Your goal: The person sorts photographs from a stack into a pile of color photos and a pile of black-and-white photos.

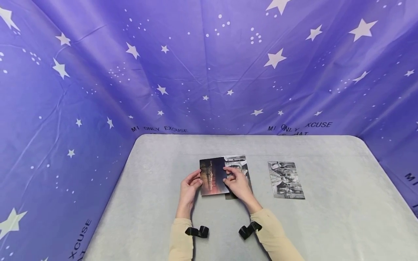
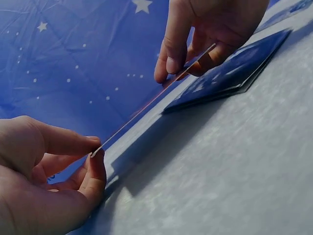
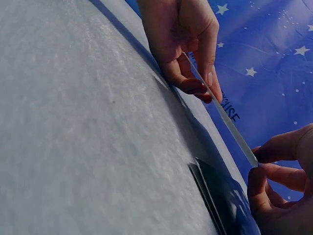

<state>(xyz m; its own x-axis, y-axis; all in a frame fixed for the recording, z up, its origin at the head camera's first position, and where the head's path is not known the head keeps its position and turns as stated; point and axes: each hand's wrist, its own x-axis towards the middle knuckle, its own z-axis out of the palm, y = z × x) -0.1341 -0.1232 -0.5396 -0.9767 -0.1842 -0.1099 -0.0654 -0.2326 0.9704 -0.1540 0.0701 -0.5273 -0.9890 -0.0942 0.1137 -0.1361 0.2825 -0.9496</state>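
A dark photo print (image 1: 213, 177), with a reddish-orange glow in its picture, is held above the table between both hands. My left hand (image 1: 189, 188) pinches its left edge between thumb and fingers. On the opposite edge, my right hand (image 1: 240, 185) pinches it the same way. In the left wrist view the print (image 2: 142, 111) appears nearly edge-on, raised off the tabletop. Under and beside the right hand lies a small stack of prints (image 1: 236, 158), a black-and-white one on top, partly covered by the held print and hand. The stack's layered edges (image 3: 208, 198) show in the right wrist view.
Another black-and-white print (image 1: 286, 180) lies flat to the right of the stack. The pale grey table (image 1: 153, 163) reaches back to a purple curtain (image 1: 196, 72) printed with stars, which also encloses the left and right sides. Each wrist wears a black strap (image 1: 197, 232).
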